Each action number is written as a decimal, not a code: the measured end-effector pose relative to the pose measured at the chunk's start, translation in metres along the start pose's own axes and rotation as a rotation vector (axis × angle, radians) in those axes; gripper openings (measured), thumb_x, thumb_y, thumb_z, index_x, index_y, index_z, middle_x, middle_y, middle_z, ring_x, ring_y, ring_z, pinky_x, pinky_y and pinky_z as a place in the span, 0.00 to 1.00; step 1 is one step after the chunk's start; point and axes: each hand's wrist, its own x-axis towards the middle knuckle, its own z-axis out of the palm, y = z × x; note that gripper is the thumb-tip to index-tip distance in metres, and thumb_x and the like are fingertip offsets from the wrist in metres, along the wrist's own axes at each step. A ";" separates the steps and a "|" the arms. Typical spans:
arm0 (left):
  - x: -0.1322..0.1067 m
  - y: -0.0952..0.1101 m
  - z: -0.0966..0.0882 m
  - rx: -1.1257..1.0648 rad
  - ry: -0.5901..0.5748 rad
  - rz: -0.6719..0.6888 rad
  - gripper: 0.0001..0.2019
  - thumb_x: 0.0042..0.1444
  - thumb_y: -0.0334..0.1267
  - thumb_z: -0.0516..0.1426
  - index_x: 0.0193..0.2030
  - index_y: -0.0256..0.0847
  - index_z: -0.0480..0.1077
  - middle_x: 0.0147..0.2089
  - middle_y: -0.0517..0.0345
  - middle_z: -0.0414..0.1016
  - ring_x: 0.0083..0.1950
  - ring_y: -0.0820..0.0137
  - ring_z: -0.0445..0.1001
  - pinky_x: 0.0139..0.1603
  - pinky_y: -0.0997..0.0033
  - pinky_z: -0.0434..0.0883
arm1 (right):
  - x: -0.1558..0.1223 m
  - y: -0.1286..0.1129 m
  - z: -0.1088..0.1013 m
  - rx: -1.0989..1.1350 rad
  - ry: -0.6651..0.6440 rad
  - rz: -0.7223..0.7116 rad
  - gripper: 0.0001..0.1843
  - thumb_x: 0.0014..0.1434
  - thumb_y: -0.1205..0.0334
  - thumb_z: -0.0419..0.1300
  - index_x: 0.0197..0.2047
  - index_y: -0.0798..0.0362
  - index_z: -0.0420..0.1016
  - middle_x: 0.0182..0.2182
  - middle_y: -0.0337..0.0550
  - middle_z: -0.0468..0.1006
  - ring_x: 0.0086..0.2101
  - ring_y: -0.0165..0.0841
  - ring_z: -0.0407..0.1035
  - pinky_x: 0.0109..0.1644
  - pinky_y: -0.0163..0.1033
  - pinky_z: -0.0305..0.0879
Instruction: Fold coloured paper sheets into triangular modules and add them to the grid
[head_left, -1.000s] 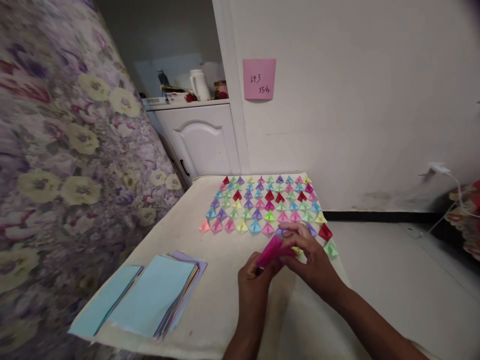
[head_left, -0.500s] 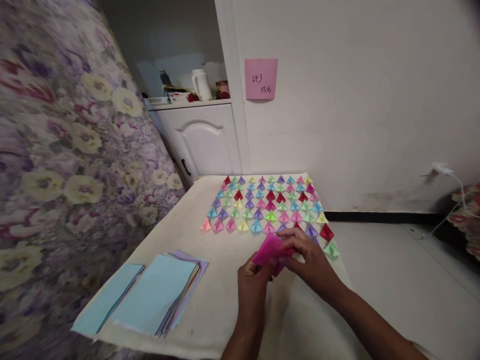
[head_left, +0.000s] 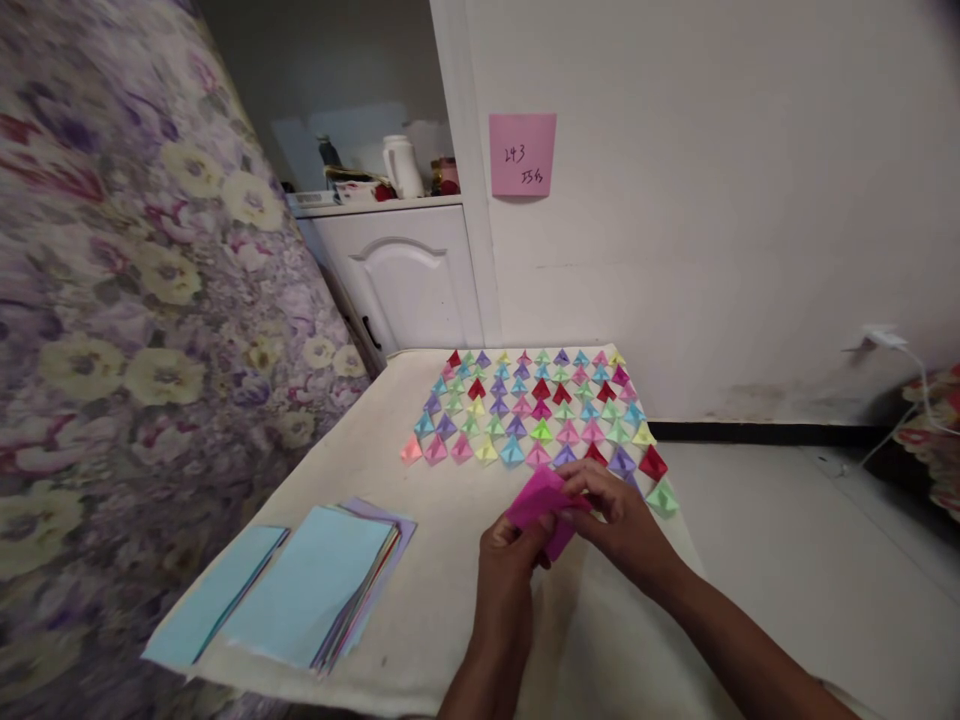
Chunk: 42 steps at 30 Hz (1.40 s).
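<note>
Lower centre of the frame, left hand [head_left: 506, 555] and right hand [head_left: 619, 512] both pinch magenta paper [head_left: 535, 496], fingers [head_left: 589, 472] masking part; the right hand overlaps folded paper shapes [head_left: 541, 409], and the bottom edge crops both forearms [head_left: 750, 640].

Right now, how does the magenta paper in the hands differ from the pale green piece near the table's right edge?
The magenta paper is held in the left hand and right hand, while the pale green piece rests on the table. The magenta paper is deeply coloured; the pale green piece is much lighter. Both look like folded paper.
</note>
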 end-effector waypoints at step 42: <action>0.003 0.002 0.002 0.099 -0.119 -0.042 0.08 0.48 0.37 0.60 0.32 0.35 0.77 0.20 0.62 0.68 0.23 0.77 0.62 0.27 0.76 0.63 | 0.003 0.000 -0.003 0.068 -0.055 0.039 0.08 0.48 0.65 0.64 0.35 0.51 0.75 0.40 0.41 0.72 0.42 0.37 0.67 0.46 0.40 0.63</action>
